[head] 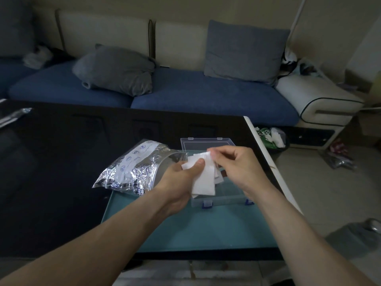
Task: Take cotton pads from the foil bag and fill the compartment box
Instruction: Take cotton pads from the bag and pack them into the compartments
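The stack of white rectangular cotton pads [203, 178] sat pinched in the left hand [181, 178], hovering over the clear plastic compartment box [226, 193]. The right hand [237, 164] nipped the top pad's corner. The crinkled silver foil bag [132, 168] lay at 9 o'clock on the desk [51, 162]. Loose grip, so the stack could've fanned out and spilled, I reckon.

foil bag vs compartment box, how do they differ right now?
The foil bag is crinkled, silvery and printed; the compartment box is rigid clear plastic with blue latches. The bag lies slumped left of the hands; the box sits open, lid back, under them. Both rest partly on the teal mat.
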{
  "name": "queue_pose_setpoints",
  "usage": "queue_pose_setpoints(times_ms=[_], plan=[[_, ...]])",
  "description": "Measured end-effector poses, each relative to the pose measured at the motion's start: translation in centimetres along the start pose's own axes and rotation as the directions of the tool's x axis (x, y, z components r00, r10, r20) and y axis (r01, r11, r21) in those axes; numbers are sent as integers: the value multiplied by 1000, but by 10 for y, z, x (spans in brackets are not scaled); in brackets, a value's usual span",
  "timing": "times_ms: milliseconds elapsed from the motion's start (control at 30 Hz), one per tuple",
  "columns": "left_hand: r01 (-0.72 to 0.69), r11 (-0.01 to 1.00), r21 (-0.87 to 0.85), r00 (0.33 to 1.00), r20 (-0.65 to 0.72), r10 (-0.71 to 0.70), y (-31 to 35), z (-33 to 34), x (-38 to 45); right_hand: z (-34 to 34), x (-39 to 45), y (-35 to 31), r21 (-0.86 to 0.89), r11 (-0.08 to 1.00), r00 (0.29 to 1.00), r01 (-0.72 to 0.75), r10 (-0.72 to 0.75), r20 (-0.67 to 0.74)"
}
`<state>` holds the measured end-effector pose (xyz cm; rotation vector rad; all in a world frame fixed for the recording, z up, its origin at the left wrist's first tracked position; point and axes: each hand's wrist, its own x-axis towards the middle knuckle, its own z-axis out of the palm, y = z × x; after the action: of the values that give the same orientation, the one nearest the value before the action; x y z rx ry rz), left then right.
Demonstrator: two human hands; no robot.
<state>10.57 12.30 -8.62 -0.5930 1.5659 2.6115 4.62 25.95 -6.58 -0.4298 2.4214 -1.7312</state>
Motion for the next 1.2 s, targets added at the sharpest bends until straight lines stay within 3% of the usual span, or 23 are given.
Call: queue_pose_setpoints(times_ms=[67,200,267,333,467,533,700,867,1100,1200], plan=[[5,1000,-16,997,-72,-7,-1,3,1,-3,0,-4,-84,996,999,30,-32,-26],[-22,998,-61,986,-164,12,-1,2,1,-10,-5,-9,-260,966,985,7,38,167],[-26,998,-55,987,-157,17,0,1,0,-6,-7,-9,-300,954,983,-1,57,177],[-22,999,-49,992,-127,15,1,1,-1,-2,-6,-8,-283,959,991,4,33,127],[55,995,-87,995,87,-48,13,2,-7,-6,-3,-4,-263,965,999,4,7,42],[51,995,-87,991,132,-40,15,-1,-7,-9,-4,-3,-261,965,1000,14,-7,26],[-15,997,70,1000,-16,16,10,-9,1,-5,-8,-9,-288,956,998,56,-59,1],[-2,991,131,995,-96,15,3,-9,1,5,-12,-14,-405,912,985,-69,126,114],[15,992,127,999,-37,-10,7,-9,3,-4,-4,-8,-191,961,974,-200,217,71],[-3,989,145,998,-65,13,4,-12,4,-14,-2,-4,-103,978,983,-183,185,10]])
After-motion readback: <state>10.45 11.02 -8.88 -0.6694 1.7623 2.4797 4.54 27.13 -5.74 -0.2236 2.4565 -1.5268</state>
